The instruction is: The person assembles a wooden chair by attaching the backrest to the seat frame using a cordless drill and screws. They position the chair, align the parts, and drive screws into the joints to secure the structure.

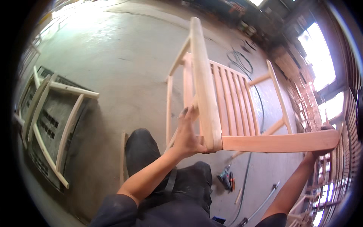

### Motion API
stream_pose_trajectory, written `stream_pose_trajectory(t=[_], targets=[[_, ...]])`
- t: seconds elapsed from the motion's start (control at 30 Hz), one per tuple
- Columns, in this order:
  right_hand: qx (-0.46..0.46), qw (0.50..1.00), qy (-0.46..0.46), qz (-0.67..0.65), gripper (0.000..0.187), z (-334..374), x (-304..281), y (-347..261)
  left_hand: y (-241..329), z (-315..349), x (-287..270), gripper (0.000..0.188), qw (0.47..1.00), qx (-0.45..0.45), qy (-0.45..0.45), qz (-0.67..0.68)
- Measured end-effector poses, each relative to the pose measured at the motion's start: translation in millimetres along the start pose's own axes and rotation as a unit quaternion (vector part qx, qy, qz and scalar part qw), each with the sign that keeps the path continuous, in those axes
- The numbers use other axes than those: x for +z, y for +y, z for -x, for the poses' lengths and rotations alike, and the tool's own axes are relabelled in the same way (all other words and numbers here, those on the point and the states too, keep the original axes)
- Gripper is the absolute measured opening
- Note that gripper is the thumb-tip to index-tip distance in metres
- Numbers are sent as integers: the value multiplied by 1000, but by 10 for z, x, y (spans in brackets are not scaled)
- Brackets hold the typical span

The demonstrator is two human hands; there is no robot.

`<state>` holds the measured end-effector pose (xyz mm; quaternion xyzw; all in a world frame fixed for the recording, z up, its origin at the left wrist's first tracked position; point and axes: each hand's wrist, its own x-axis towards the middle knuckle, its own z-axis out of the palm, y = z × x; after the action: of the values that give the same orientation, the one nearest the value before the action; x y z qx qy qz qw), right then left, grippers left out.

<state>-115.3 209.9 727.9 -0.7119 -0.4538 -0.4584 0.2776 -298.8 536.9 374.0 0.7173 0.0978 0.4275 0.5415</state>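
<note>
left hand point(188, 139): fingers holding pale bar point(205, 87) | right hand point(322, 152): fingers round outer end of rail point(280, 143) | spread hold, likely for balance

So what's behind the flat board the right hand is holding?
Slats show beyond the flat board, and the right hand shows at its right end. The board covers the hand's middle, which I can't see.

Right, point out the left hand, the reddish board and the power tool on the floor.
Left hand point(186, 133): head view, back of the hand.
Reddish board point(280, 143): head view, middle of its broad face.
Power tool point(225, 181): head view, its body.
</note>
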Motion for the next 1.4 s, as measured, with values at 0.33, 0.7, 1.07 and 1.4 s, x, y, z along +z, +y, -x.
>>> stream_pose_trajectory(t=[0.33, 0.7, 1.07, 1.4], targets=[[91, 994, 32, 48, 41, 271, 734, -542, -243, 24, -124, 145, 999, 27, 8, -43], [184, 970, 153, -45, 67, 1489, 1911, -2519, -1161, -1096, -720, 111, 886, -140, -232, 375], [197, 944, 97, -248, 69, 1529, 2023, -2974, -836, -846, -559, 106, 922, -95, -211, 310], [188, 886, 94, -414, 48, 1493, 1998, -2949, -861, -428, -749, 62, 928, -153, -195, 277]])
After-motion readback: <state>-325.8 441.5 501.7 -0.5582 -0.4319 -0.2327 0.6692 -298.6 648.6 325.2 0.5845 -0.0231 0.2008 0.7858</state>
